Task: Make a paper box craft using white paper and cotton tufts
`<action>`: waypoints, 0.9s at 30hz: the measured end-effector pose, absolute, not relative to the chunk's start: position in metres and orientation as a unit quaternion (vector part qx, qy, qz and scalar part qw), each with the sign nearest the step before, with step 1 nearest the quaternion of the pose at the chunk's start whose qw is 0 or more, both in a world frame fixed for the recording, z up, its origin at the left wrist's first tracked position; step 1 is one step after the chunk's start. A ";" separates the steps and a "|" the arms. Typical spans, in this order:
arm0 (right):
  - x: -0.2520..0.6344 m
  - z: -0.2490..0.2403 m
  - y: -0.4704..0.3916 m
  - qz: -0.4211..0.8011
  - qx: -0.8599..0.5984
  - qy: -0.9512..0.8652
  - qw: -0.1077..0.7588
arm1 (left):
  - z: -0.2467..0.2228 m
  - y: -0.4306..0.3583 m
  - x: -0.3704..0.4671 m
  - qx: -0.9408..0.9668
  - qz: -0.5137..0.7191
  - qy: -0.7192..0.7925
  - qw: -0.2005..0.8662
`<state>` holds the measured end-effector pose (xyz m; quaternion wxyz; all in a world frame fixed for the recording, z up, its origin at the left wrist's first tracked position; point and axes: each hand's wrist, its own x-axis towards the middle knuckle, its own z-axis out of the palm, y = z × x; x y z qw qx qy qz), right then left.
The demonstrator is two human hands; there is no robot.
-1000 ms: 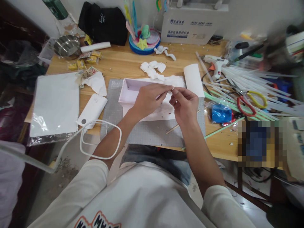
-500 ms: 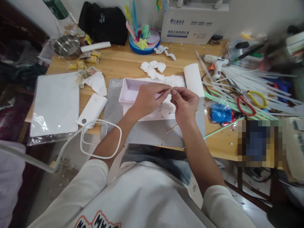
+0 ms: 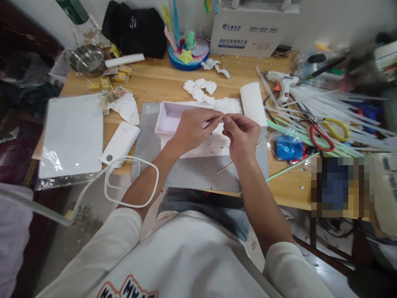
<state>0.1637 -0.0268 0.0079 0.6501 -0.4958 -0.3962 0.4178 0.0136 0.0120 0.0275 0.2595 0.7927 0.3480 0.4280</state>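
My left hand [image 3: 195, 127] and my right hand [image 3: 242, 133] meet fingertip to fingertip over the work mat. Both are closed in a pinch, and whatever lies between the fingertips is too small to name. Below and left of them stands an open, pale lilac-white box [image 3: 158, 129], partly hidden by my left hand. White paper [image 3: 192, 153] with small dark specks lies under my hands. A thin wooden stick [image 3: 225, 168] rests on the grey cutting mat [image 3: 189, 176] beside my right wrist. Torn white pieces [image 3: 198, 91] lie just beyond the box.
To the right are a curled white sheet [image 3: 252, 103], a glue gun [image 3: 283, 85], scissors [image 3: 322, 135] and many translucent sticks [image 3: 338, 105]. A white power bank [image 3: 121, 142] and a bagged white sheet pack [image 3: 72, 134] lie left. A white looped cable [image 3: 157, 182] hangs above my left forearm.
Almost nothing differs. My fingertips stay pinched together in the same place, with only a very slight shift of the fingers.
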 end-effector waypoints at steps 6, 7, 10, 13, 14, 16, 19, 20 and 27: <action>0.163 0.009 -0.027 0.411 -0.515 -0.395 0.640 | 0.025 0.013 0.013 0.802 0.421 0.345 0.246; 0.163 0.009 -0.027 0.410 -0.516 -0.396 0.640 | 0.025 0.013 0.013 0.802 0.421 0.345 0.245; 0.163 0.009 -0.027 0.407 -0.512 -0.400 0.642 | 0.026 0.013 0.013 0.801 0.420 0.346 0.249; 0.163 0.009 -0.027 0.402 -0.517 -0.405 0.639 | 0.027 0.012 0.013 0.799 0.414 0.352 0.258; 0.163 0.008 -0.026 0.401 -0.519 -0.405 0.637 | 0.028 0.012 0.014 0.797 0.413 0.353 0.262; 0.164 0.007 -0.026 0.402 -0.522 -0.404 0.635 | 0.029 0.012 0.014 0.795 0.416 0.352 0.268; 0.164 0.006 -0.026 0.400 -0.527 -0.405 0.631 | 0.029 0.011 0.014 0.792 0.422 0.349 0.269; 0.164 0.005 -0.026 0.399 -0.529 -0.407 0.629 | 0.029 0.011 0.014 0.792 0.424 0.349 0.269; 0.163 0.007 -0.026 0.395 -0.528 -0.410 0.630 | 0.027 0.012 0.014 0.795 0.424 0.349 0.259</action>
